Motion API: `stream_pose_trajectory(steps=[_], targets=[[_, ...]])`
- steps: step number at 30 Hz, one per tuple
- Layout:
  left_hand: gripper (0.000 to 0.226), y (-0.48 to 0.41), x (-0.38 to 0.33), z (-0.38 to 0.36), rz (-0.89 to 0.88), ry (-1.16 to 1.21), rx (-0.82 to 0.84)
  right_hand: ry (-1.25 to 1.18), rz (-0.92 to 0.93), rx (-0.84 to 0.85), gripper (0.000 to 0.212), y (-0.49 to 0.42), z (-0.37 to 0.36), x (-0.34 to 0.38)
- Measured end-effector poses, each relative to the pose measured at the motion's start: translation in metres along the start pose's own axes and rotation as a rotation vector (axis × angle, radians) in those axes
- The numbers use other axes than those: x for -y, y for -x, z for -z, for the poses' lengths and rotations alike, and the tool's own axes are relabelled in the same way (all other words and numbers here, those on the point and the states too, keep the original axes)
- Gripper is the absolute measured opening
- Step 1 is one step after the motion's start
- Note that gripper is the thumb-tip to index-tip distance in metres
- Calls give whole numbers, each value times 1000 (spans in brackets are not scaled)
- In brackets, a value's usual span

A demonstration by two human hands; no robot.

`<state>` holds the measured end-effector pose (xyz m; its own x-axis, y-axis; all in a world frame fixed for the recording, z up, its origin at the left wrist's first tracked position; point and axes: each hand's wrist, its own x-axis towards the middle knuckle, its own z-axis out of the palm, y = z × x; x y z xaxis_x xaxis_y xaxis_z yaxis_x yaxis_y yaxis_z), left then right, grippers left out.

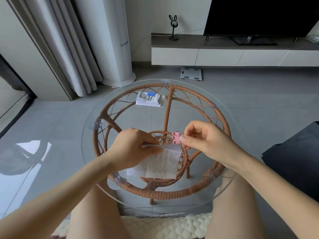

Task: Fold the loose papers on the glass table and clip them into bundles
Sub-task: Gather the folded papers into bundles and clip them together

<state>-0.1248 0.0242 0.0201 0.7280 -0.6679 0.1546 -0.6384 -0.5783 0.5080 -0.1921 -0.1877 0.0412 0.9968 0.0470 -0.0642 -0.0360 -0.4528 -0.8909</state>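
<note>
Folded papers (158, 163) low over glass bench (241, 161). Left hand (133, 147) pinches their top edge; right hand (205, 140) squeezes pink clip (175, 138) at corner. Blue-clipped bundle (149, 99) far side.

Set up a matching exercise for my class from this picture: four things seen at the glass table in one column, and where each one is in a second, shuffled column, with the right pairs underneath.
Things
1. blue binder clip
2. pink binder clip
3. folded papers
4. bathroom scale

Places
A. on the floor beyond the table
B. pinched in the right hand
C. clipped on the bundle at the table's far side
D. pressed under the left hand, near side

Pairs: 1-C, 2-B, 3-D, 4-A
</note>
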Motion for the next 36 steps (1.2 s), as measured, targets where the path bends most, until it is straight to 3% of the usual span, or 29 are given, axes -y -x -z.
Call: stream_pose_trajectory(steps=[4,8,11,15,19,25,32,34,36], targets=[[16,4,-6,3,-84,-2,-20,79,-4,102,25,1,0,11],[16,10,-8,3,-99,-16,-26,253,7,183,16,5,-1,19],[13,13,-10,1,-123,-34,-47,332,16,167,11,10,-3,20],[26,14,-13,1,-143,-87,-56,488,151,45,13,20,-11,20],[17,15,-17,1,-232,-156,-120,602,261,-18,13,25,-13,24],[22,15,-20,1,-290,-212,-170,750,329,81,4,28,-15,32],[22,16,-25,1,-371,-260,-179,1052,401,18,40,27,-21,44],[20,15,-25,-3,-397,-298,-162,1137,381,97,36,30,-25,56],[21,14,-25,-6,-417,-348,-149,1153,327,213,17,30,-27,64]])
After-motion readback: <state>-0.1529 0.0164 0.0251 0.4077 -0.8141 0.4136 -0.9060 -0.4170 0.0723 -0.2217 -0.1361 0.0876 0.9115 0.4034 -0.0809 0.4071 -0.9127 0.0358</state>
